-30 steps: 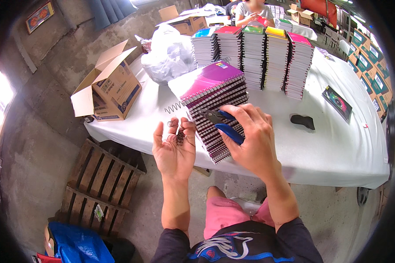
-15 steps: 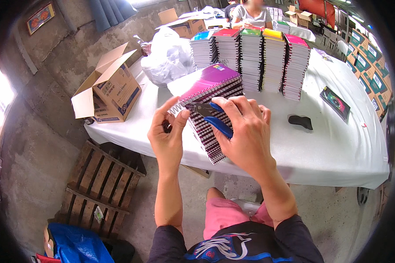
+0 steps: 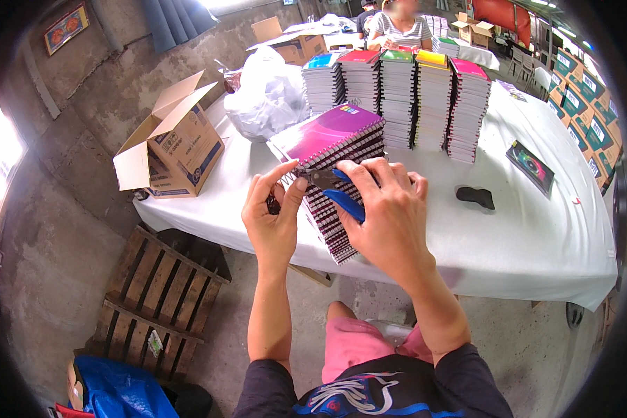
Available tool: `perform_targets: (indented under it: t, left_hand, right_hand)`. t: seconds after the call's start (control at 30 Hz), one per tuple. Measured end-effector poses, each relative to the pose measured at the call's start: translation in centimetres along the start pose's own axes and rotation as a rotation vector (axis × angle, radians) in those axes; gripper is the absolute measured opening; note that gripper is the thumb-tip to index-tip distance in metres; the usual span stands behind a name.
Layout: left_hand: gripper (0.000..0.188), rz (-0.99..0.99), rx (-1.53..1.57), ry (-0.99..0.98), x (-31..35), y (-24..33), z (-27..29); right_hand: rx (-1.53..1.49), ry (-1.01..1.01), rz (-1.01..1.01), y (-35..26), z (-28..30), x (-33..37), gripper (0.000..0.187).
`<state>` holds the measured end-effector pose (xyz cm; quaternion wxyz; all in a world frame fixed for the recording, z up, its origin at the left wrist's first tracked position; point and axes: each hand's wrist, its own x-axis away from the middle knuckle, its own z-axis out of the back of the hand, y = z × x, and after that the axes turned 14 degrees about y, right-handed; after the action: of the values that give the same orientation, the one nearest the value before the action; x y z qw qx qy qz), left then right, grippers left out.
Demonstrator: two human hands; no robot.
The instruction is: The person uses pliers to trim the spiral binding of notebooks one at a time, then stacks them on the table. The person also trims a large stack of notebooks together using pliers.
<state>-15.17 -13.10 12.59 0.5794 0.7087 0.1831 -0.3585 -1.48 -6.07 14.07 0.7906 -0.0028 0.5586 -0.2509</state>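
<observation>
While the right hand (image 3: 391, 205) grips blue pliers (image 3: 346, 205) at a corner of the purple notebooks (image 3: 341, 131) stacked on the tabletop (image 3: 467, 233), the left hand (image 3: 269, 224) curls around a wire coil (image 3: 287, 179) so near the tip that a slip could nick skin or cover.

The white-covered tabletop (image 3: 536, 244) carries an open cardboard box (image 3: 184, 150) at the left, with a pale plastic bag (image 3: 268, 94) farther right. Five stacks of spiral-bound notebooks (image 3: 398, 101) line the far side, a purple-topped notebook stack (image 3: 338, 132) stands nearer, and a small black object (image 3: 474, 196) and dark booklet (image 3: 530, 168) lie right.
</observation>
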Motion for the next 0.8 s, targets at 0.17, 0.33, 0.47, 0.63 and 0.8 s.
perform_targets:
  t: [0.17, 0.33, 0.47, 0.63, 0.8]
  left_hand:
    - [0.023, 0.000, 0.043, 0.000, 0.1, -0.1, -0.1]
    - [0.023, -0.038, 0.029, -0.008, -0.1, -0.3, 0.1]
    - [0.024, -0.038, 0.041, -0.020, -0.1, -0.5, 0.2]
    - [0.025, -0.049, 0.026, -0.050, -0.7, -0.4, 0.7]
    - [0.023, -0.112, 0.022, -0.082, -1.0, -0.4, 0.8]
  right_hand:
    - [-0.013, -0.018, -0.008, -0.1, -0.1, -0.1, 0.044]
    - [-0.023, -0.050, -0.006, 0.0, -0.2, -0.2, 0.043]
    - [-0.031, -0.033, 0.001, -0.1, -0.3, -0.2, 0.043]
    - [-0.119, -0.036, -0.010, 0.3, -0.8, -0.2, 0.039]
    - [-0.229, -0.044, -0.025, 1.0, -1.0, -0.1, 0.036]
